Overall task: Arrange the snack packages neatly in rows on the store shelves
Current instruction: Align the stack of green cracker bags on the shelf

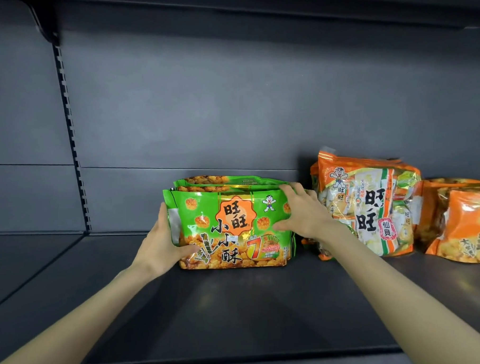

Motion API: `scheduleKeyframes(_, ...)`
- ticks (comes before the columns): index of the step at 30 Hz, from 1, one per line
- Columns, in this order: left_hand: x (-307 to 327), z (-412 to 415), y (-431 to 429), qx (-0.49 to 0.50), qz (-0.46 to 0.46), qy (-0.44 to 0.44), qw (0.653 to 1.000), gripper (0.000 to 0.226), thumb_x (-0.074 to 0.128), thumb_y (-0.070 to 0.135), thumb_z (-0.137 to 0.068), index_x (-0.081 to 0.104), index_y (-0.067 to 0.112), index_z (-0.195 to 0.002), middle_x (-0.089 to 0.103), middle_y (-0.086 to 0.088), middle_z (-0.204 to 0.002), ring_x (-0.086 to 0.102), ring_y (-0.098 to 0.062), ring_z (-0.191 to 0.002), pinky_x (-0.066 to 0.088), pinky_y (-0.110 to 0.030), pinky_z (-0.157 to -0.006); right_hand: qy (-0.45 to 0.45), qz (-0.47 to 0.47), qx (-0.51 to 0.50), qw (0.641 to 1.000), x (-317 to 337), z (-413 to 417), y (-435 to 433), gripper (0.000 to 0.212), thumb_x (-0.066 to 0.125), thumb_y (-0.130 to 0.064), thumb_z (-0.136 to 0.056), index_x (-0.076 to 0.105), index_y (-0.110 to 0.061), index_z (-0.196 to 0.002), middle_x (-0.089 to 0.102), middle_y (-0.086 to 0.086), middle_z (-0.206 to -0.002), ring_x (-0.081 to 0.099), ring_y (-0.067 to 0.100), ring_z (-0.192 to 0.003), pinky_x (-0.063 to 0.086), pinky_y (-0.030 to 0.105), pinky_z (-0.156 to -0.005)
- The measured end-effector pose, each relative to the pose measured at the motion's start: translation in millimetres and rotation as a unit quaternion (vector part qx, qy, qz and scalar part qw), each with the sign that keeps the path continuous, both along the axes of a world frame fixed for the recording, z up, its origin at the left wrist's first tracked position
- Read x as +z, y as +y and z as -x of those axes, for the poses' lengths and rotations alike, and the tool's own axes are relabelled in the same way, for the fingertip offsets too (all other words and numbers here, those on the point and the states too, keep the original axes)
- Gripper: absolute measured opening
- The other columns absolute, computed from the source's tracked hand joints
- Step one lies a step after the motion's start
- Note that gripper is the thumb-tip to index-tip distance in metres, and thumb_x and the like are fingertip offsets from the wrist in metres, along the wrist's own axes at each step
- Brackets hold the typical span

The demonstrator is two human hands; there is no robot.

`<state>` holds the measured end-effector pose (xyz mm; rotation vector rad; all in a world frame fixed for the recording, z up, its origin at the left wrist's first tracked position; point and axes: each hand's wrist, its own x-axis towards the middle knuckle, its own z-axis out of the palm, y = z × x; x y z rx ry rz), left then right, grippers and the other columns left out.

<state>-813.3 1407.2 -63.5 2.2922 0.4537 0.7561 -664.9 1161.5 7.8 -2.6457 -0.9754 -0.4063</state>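
Observation:
A green snack package stands upright on the dark shelf, at the front of a short row of green packages lined up behind it. My left hand grips its left edge, thumb on the front face. My right hand holds its upper right corner, fingers over the top and thumb on the front. To the right an orange and white rice cracker package leans upright, and another orange package stands at the far right edge.
The shelf's dark back panel rises behind the packages. A slotted upright runs down the back at left. Bare shelf surface stretches left of the green row and in front of it, up to the front lip.

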Motion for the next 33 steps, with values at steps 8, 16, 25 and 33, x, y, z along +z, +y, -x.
scheduleKeyframes(8, 28.8, 17.5, -6.2, 0.114, -0.187, 0.144, 0.965, 0.083, 0.067, 0.057, -0.075, 0.034, 0.015, -0.139, 0.045, -0.009, -0.137, 0.045, -0.031, -0.125, 0.04, -0.047, -0.098, 0.018, 0.005, 0.01, 1.0, 11.4, 4.9, -8.4, 0.095, 0.077, -0.034, -0.072, 0.021, -0.018, -0.148, 0.025, 0.007, -0.153, 0.013, 0.039, -0.142, 0.023, 0.049, -0.113)
scheduleKeyframes(16, 77.8, 40.4, -50.1, 0.123, -0.311, 0.147, 0.931, 0.059, 0.052, 0.062, -0.082, 0.054, 0.021, -0.124, 0.06, -0.007, -0.122, 0.052, -0.03, -0.115, 0.04, -0.041, -0.094, 0.006, 0.0, 0.035, 0.999, 38.6, 25.2, -46.2, 0.074, 0.075, -0.031, -0.077, 0.04, -0.011, -0.139, 0.038, 0.011, -0.142, 0.036, 0.033, -0.129, 0.037, 0.043, -0.105)
scheduleKeyframes(25, 123.1, 63.6, -130.5, 0.072, -0.404, 0.103, 0.906, 0.068, 0.055, 0.057, -0.083, 0.037, 0.025, -0.14, 0.051, -0.005, -0.135, 0.041, -0.027, -0.128, 0.028, -0.042, -0.105, -0.03, 0.004, 0.062, 0.998, 65.6, 61.8, -102.9, 0.064, 0.072, -0.03, -0.079, 0.046, -0.012, -0.136, 0.042, 0.01, -0.143, 0.038, 0.03, -0.131, 0.038, 0.039, -0.104)
scheduleKeyframes(33, 115.5, 94.0, -171.3, 0.059, -0.415, 0.091, 0.903, 0.07, 0.052, 0.058, -0.085, 0.03, 0.025, -0.143, 0.041, -0.001, -0.145, 0.035, -0.023, -0.133, 0.026, -0.039, -0.108, -0.05, -0.012, 0.096, 0.994, 60.6, 97.9, -125.4, 0.064, 0.068, -0.027, -0.083, 0.04, -0.014, -0.14, 0.038, 0.006, -0.146, 0.032, 0.03, -0.134, 0.035, 0.039, -0.105)
